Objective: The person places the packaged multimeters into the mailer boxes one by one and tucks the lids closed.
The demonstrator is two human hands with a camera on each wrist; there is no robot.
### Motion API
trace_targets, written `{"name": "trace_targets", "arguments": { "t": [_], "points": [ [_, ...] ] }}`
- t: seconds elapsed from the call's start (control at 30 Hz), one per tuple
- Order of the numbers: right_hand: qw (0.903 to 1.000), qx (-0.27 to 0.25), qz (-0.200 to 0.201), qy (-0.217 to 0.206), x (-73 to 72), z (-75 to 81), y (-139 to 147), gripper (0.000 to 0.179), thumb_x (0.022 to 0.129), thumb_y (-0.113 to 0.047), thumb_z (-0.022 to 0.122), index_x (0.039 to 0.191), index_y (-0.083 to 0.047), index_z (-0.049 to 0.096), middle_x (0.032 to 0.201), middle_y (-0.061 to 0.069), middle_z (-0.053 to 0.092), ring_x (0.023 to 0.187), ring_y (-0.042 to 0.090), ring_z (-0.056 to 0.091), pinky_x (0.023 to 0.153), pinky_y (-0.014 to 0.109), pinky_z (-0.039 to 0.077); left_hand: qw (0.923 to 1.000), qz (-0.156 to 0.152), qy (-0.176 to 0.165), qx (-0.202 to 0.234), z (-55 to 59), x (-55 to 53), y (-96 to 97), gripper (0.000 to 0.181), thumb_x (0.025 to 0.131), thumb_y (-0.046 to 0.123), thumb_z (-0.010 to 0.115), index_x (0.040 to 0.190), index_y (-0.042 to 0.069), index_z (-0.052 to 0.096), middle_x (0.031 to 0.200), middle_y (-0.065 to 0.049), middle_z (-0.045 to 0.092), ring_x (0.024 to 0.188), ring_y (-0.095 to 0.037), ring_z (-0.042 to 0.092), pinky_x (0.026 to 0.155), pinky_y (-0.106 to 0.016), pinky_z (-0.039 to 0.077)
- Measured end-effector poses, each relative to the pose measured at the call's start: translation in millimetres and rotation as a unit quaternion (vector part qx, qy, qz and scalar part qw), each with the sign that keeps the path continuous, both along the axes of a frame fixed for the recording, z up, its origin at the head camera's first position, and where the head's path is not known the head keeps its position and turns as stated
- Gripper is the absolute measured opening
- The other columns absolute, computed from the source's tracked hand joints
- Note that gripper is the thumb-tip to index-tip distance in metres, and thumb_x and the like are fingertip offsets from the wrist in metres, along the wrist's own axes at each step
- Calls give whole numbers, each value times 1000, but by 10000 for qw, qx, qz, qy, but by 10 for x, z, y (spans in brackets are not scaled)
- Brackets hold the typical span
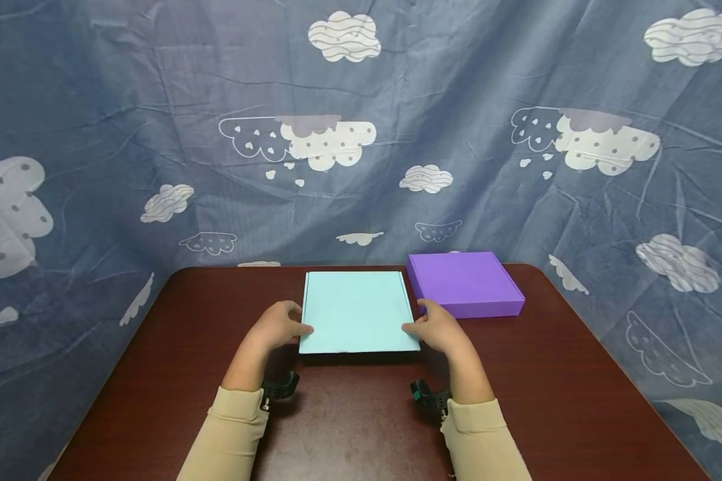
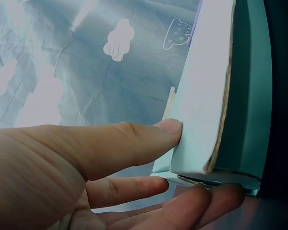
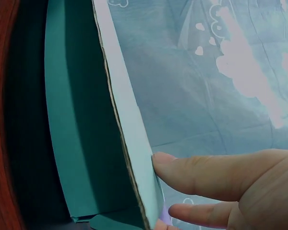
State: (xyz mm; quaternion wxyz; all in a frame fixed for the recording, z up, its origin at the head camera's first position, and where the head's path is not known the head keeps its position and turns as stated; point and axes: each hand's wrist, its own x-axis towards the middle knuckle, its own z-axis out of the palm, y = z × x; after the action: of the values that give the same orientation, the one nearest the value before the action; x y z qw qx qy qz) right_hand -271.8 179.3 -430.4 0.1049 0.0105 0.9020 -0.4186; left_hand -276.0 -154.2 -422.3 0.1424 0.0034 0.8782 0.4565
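Observation:
A light blue cardboard box (image 1: pixel 355 310) is at the middle of the dark table, its flat lid facing up. At its near left corner my left hand (image 1: pixel 279 325) grips the box, thumb on the lid and fingers along the side. My right hand (image 1: pixel 439 327) holds the near right corner in the same manner. In the left wrist view the thumb (image 2: pixel 170 129) presses the lid near its raw cardboard edge, and fingertips touch the corner from below. The right wrist view shows the thumb (image 3: pixel 163 160) at the lid's edge, above a shaded teal front panel (image 3: pixel 81 143); some fingers are hidden.
A purple cardboard box (image 1: pixel 466 280) lies at the back right of the table (image 1: pixel 349 427), close beside the light blue one. Behind the table hangs a blue curtain (image 1: pixel 247 180) with cloud prints. A dark wrist device shows below each hand.

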Motion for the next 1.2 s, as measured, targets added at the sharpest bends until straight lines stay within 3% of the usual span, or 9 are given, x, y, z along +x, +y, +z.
{"name": "trace_targets", "arguments": {
  "t": [0.2, 0.47, 0.63, 0.77, 0.93, 1.03, 1.2],
  "points": [
    [10000, -47, 5, -64, -57, -36, -53, 75, 93, -18, 74, 153, 7, 35, 105, 18, 62, 85, 26, 64, 75, 44, 51, 9998, -67, 54, -197, -20, -87, -64, 60, 88, 11, 82, 136, -10, 53, 126, -26, 60, 86, -25, 72, 80, -42, 58],
    [9999, 129, -14, -85, -40, -59, -68, 71, 94, -19, 74, 151, 6, 39, 104, 17, 60, 86, 27, 60, 74, 44, 50, 9996, -123, 94, -226, -79, -105, -100, 60, 88, 13, 83, 135, -9, 55, 123, -23, 62, 84, -23, 71, 79, -41, 58],
    [9996, 278, 72, 20, -10, 4, -78, 70, 92, -15, 76, 148, 7, 43, 102, 15, 60, 86, 28, 58, 74, 43, 49, 9991, -275, 134, -308, -40, -88, -102, 63, 87, 11, 83, 138, -10, 52, 109, -18, 65, 83, -23, 72, 80, -44, 57],
    [9989, 396, 259, 72, -7, 33, -72, 74, 85, -8, 82, 147, 9, 44, 99, 15, 60, 84, 28, 58, 73, 43, 50, 9968, -482, 164, -619, 0, -75, -85, 71, 84, 8, 84, 143, -8, 48, 114, -19, 65, 84, -25, 70, 78, -46, 56],
    [9964, 681, 485, 126, -15, 10, -85, 78, 83, -4, 82, 150, 5, 43, 98, 14, 57, 81, 27, 56, 73, 44, 49, 9896, -796, 371, -1136, 9, -57, -36, 82, 83, 6, 84, 151, -8, 39, 141, -28, 53, 116, -39, 62, 91, -53, 52],
    [9936, 894, 631, 299, -9, 10, -117, 82, 80, -3, 84, 151, 3, 43, 113, 20, 62, 96, 31, 60, 81, 49, 50, 9862, -873, 468, -1324, 8, -42, -7, 87, 83, 6, 84, 155, -3, 37, 149, -28, 48, 131, -42, 52, 99, -55, 47],
    [9880, 1155, 861, 555, 1, -7, -168, 87, 75, 1, 87, 152, -1, 46, 139, 29, 53, 119, 38, 56, 92, 52, 50, 9808, -1017, 627, -1541, 31, -11, 48, 85, 80, 2, 85, 154, 1, 42, 148, -26, 50, 130, -39, 53, 99, -53, 48]
  ]
}}
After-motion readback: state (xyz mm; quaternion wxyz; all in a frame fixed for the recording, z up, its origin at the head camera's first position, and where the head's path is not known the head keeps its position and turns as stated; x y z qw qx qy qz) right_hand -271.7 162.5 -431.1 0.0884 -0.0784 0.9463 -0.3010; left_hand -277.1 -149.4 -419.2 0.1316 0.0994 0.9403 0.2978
